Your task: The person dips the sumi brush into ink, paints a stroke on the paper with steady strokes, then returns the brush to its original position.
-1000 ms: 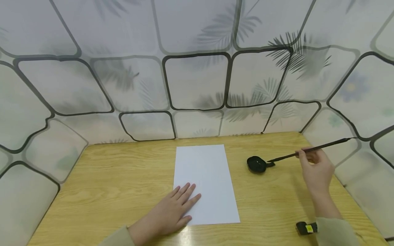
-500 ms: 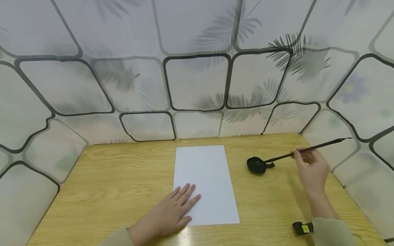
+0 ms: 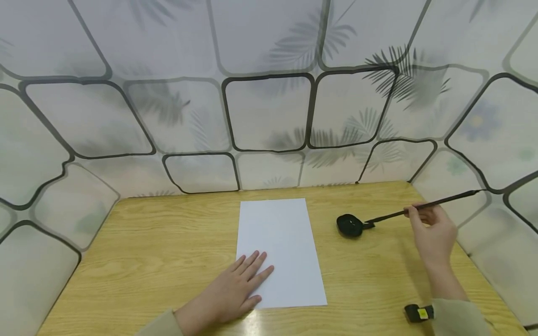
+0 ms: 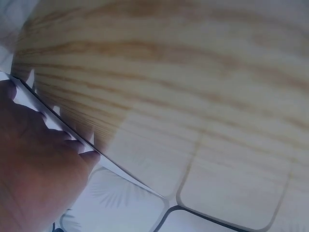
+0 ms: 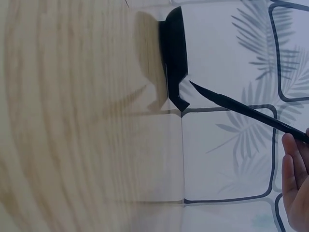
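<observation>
A sheet of white paper [image 3: 286, 242] lies on the wooden table. Spread fingers of my left hand [image 3: 235, 287] rest flat on its lower left part. My right hand [image 3: 435, 233] pinches a dark writing brush [image 3: 451, 198] by its shaft, held slanted above the table. The pointed bristle tip of the brush [image 5: 227, 102] hangs just beside the short handle of a small black ink dish [image 3: 350, 225]; in the right wrist view a gap shows between tip and dish [image 5: 174, 43]. The left wrist view shows the left hand [image 4: 41, 164] on the paper edge.
A black strap-like object with a yellow label [image 3: 417, 313] lies by the right sleeve [image 3: 458, 317]. Patterned fabric walls [image 3: 269, 112] enclose the wooden table [image 3: 159, 242] at the back and both sides.
The right hand and brush shifted left toward the dish, then back right, so the tip now sits over the dish's handle. The left hand and paper stayed still.
</observation>
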### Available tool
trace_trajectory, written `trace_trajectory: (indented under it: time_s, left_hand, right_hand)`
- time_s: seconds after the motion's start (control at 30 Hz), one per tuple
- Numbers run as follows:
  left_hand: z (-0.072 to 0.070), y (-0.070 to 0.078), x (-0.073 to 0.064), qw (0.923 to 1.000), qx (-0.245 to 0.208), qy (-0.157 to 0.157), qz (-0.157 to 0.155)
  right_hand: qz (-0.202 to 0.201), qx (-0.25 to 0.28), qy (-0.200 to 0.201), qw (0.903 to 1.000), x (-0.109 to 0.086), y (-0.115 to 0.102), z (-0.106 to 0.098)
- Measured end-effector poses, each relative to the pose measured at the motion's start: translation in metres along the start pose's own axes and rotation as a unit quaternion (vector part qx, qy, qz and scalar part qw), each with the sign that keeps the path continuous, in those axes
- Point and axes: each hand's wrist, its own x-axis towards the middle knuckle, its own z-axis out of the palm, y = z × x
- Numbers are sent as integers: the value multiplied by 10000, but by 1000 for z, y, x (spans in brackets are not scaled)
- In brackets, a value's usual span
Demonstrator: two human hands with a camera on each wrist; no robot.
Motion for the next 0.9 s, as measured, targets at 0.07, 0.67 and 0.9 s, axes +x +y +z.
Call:
trace_trajectory:
  time_s: [0.07,0.67,0.9]
  left_hand:
    - [0,0,1,10000,-22,-52,-19]
    - [2,2,-1,9999,-71,-64,-46]
    - [1,2,-2,9998,-120,-142,-62]
  right_hand:
    - [-18,23,47,10000,2,-1,-1]
    - [-67,593,47,9982,4,-23,7]
    - [-154,1094,23,9939,1,-39,13]
